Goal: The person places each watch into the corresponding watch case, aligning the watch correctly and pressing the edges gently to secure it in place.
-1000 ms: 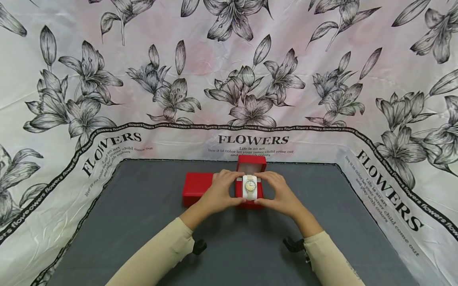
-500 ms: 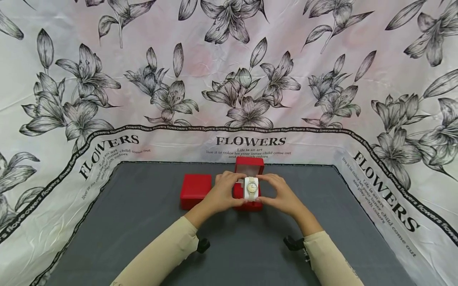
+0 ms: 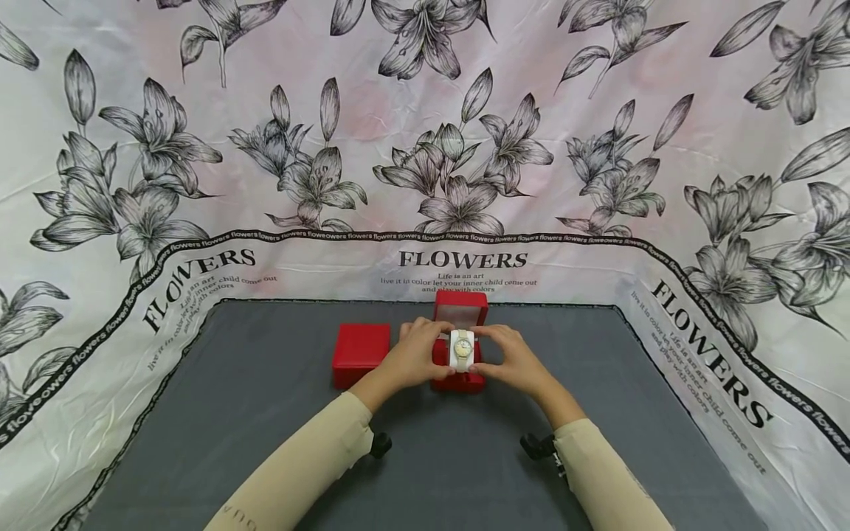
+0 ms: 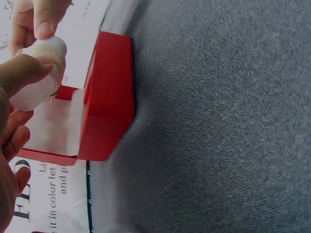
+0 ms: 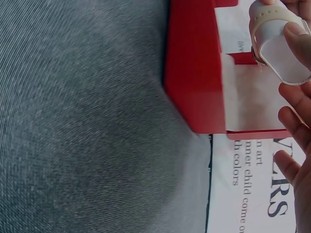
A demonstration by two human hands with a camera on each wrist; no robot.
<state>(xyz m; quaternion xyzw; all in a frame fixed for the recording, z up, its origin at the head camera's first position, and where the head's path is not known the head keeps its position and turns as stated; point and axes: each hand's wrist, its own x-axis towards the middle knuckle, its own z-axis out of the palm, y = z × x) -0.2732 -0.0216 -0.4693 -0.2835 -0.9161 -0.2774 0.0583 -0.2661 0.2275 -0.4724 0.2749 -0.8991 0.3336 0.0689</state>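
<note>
A wristwatch [image 3: 462, 348] with a pale cream strap [image 5: 272, 17] is wrapped round a white watch cushion [image 4: 36, 94]. Both hands grip it, one at each end, with the dial facing up toward the head camera. My left hand [image 3: 413, 355] pinches one end between thumb and fingers; my right hand [image 3: 513, 359] pinches the other. Just behind and below stands an open red watch box [image 3: 458, 384], its lid raised and pale inside. In both wrist views the cushion is above the box, its oval ends partly covered by the thumbs.
To the left of the open box sits a second red box [image 3: 361, 350], closed. Grey cloth [image 3: 465, 472] covers the table. A white floral sheet [image 3: 458, 259] printed with lettering rises at the back and sides.
The watch on its cushion shifts slightly to the right over the box, then a little back left, held by both hands throughout. The head view drifts slightly.
</note>
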